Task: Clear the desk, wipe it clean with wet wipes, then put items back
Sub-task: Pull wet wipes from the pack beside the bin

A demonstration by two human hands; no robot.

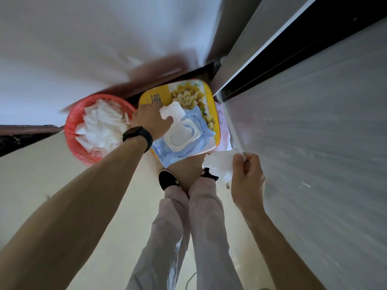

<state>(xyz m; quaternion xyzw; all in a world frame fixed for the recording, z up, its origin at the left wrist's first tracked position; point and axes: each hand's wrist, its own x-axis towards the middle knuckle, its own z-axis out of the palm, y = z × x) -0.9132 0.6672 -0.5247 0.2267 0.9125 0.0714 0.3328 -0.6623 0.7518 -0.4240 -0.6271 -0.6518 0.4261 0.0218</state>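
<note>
A blue pack of wet wipes (199, 130) lies on a yellow flowered stool (207, 95) below me, its white flip lid (172, 110) standing open. My left hand (151, 120), with a black watch on the wrist, rests on the pack and touches the open lid. My right hand (247, 178) pinches a crumpled white wet wipe (219, 164) next to the edge of the grey desk (314, 143) on the right.
A red bin (73, 130) full of used white wipes stands left of the stool. My legs and black shoes (167, 180) are on the cream floor beneath. A white wall fills the upper left; a dark gap runs along the desk.
</note>
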